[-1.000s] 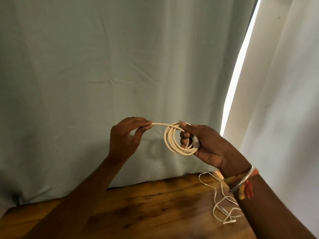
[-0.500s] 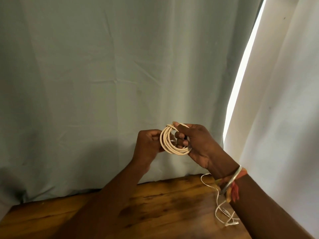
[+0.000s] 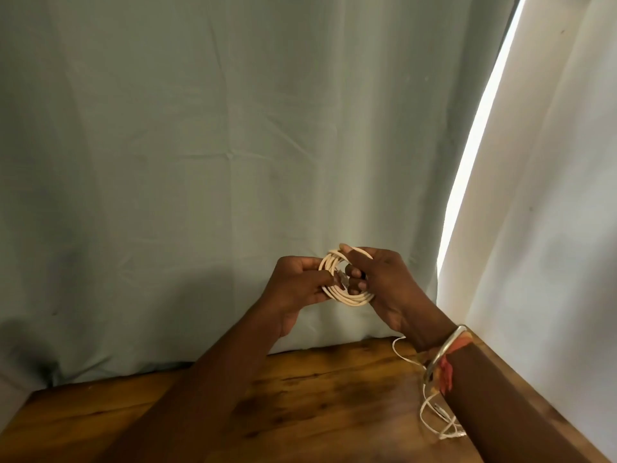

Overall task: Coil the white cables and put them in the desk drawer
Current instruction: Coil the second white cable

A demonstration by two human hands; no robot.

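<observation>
A thick cream-white cable is wound into a small round coil held up in front of the curtain. My right hand grips the coil's right side, thumb over the top loop and fingers through the middle. My left hand pinches the coil's left side, where a plug end shows between the fingertips. A second, thin white cable lies loose and tangled on the wooden desk at the right, partly hidden by my right forearm. No drawer is in view.
A pale green curtain hangs right behind the desk's back edge. A white curtain hangs along the desk's right edge, with a bright gap of light between them. My right wrist wears a metal bangle and red thread.
My left hand has come in from the left, from holding the cable's stretched free end to pinching the coil itself. The last straight length is now wound into the coil. The view has shifted slightly.
</observation>
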